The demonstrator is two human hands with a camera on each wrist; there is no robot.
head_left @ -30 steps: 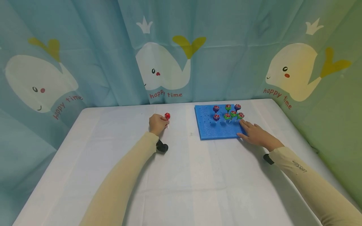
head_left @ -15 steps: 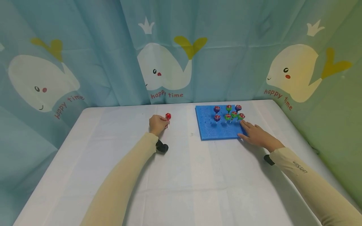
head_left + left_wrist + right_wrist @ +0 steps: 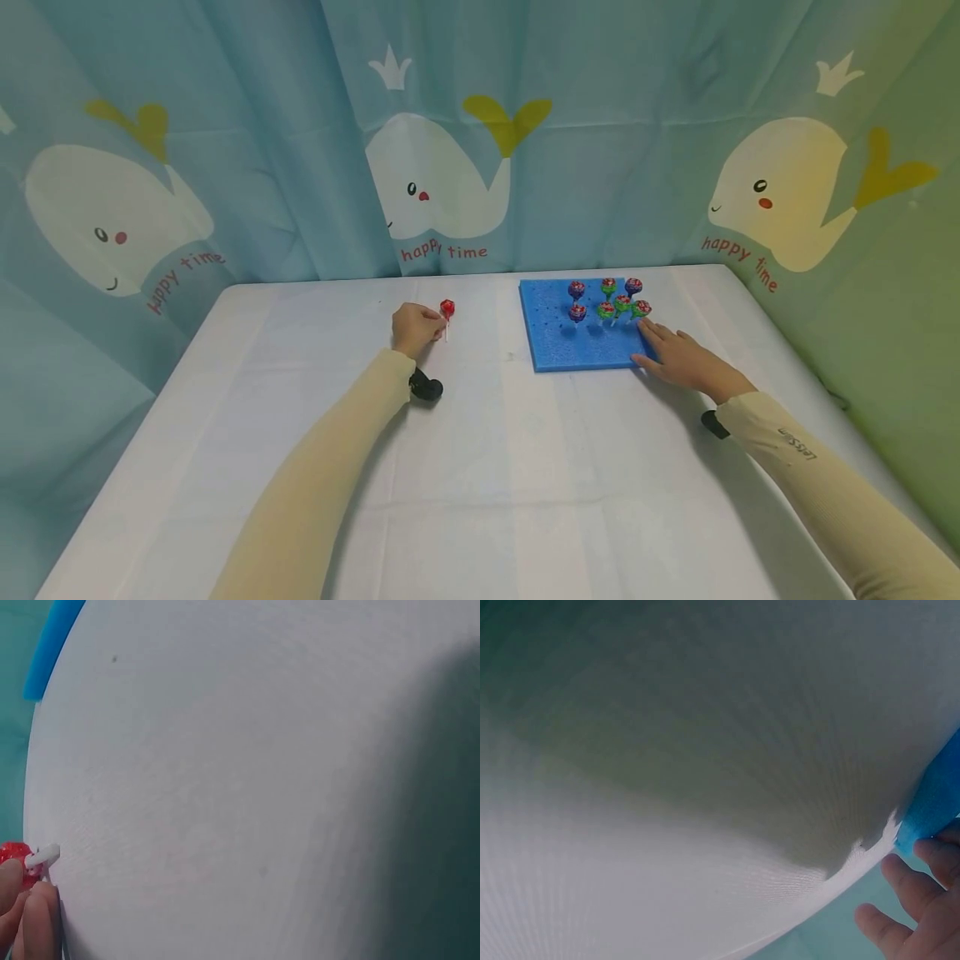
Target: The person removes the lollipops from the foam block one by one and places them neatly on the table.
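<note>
On a white bench backed by a blue curtain, a person in beige sleeves works with both hands. Left hand sits near the middle of the bench, its fingers curled round the white stick of a red lollipop, candy head up and stick tip near the cloth. Well to the right lies a blue foam board dotted with small holes. Seven lollipops in purple and green wrappers stand upright in its far right corner. Right hand lies flat on the board's near right corner, fingers straight and relaxed, pressing the foam and grasping nothing.

Judging the step as carrying the red lollipop to the board: it would go best with the stick kept vertical, pinched low enough to steer the tip. The tip should be lined up over a free hole beside the standing group, then pushed straight down. The right hand ought to keep the foam pinned so it neither slides nor lifts. Approaching from the open left side would avoid knocking the standing sweets.

Readable writing: "happy time" in red under each cartoon whale on the curtain. Small dark lettering on the right sleeve is too small to make out.
</note>
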